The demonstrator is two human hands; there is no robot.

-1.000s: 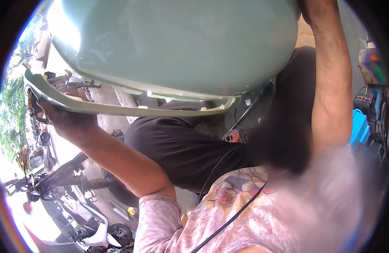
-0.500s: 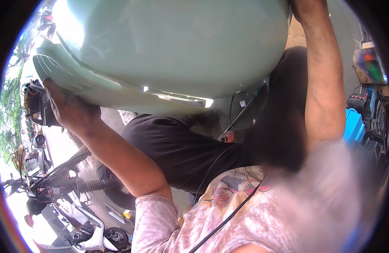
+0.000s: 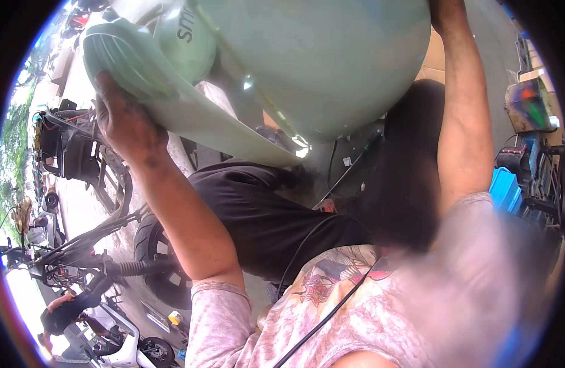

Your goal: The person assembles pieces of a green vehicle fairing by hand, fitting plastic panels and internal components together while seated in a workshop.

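Note:
A long curved pale green scooter trim panel slants across the upper left, with ridges at its far end. My left hand is closed around its outer edge near those ridges. A large, rounded pale green scooter body panel fills the top middle above my lap. At its right edge, my right hand grips it, though the picture's upper rim cuts off most of the fingers. Between the two panels a long gap is open, narrowing to where their lower ends meet or nearly meet. Black lettering shows on a green surface behind the gap.
To the left stand a stripped scooter frame, a wheel and a white scooter, with a person bending beside it. A blue plastic part lies at right near cluttered tools. A thin cable runs over the floor.
My left hand has moved right and slightly down with the trim panel, which has swung away from the large panel. The gap between them has widened. My right hand has barely moved.

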